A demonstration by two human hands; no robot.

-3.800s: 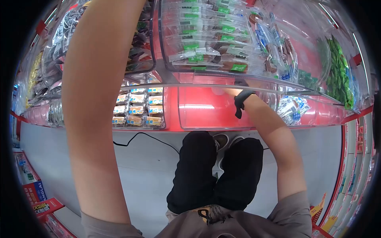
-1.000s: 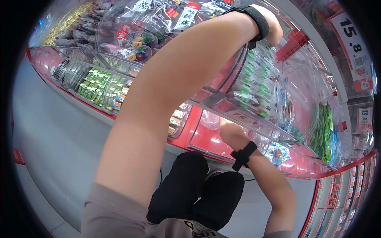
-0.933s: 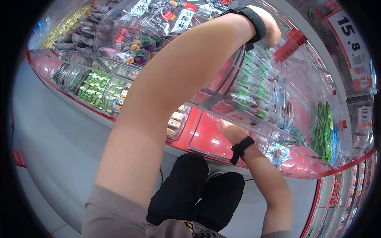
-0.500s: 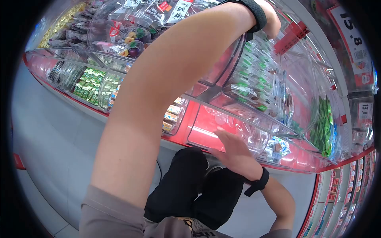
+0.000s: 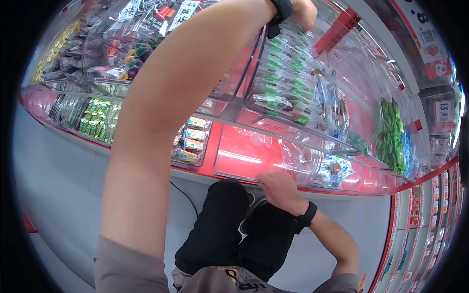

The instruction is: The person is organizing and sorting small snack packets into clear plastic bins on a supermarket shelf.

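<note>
My left arm stretches up across the view to the upper shelf. My left hand [image 5: 304,13] is at the top edge, over wrapped snack packs with green labels [image 5: 281,73] in a transparent bin; its fingers are mostly hidden. Lower down, my right hand [image 5: 282,191] has its fingers bent over the front rim of a transparent plastic bin [image 5: 239,155] on the red bottom shelf. Crumpled transparent wrapping [image 5: 300,158] lies at that bin's right side. Both wrists wear black bands.
Left of the bin are yellow-labelled packs [image 5: 194,141] and green packets [image 5: 97,117]. Dark fruit snack bags [image 5: 127,58] fill the upper left. Green bags [image 5: 389,132] hang right, near a red perforated strip [image 5: 337,31] and price cards [image 5: 443,111]. My knees [image 5: 227,195] are close to the shelf.
My right hand has gone from spread fingers above the lower bin's front to bent fingers at its rim. The view has shifted right, and my left hand stays over the upper bin.
</note>
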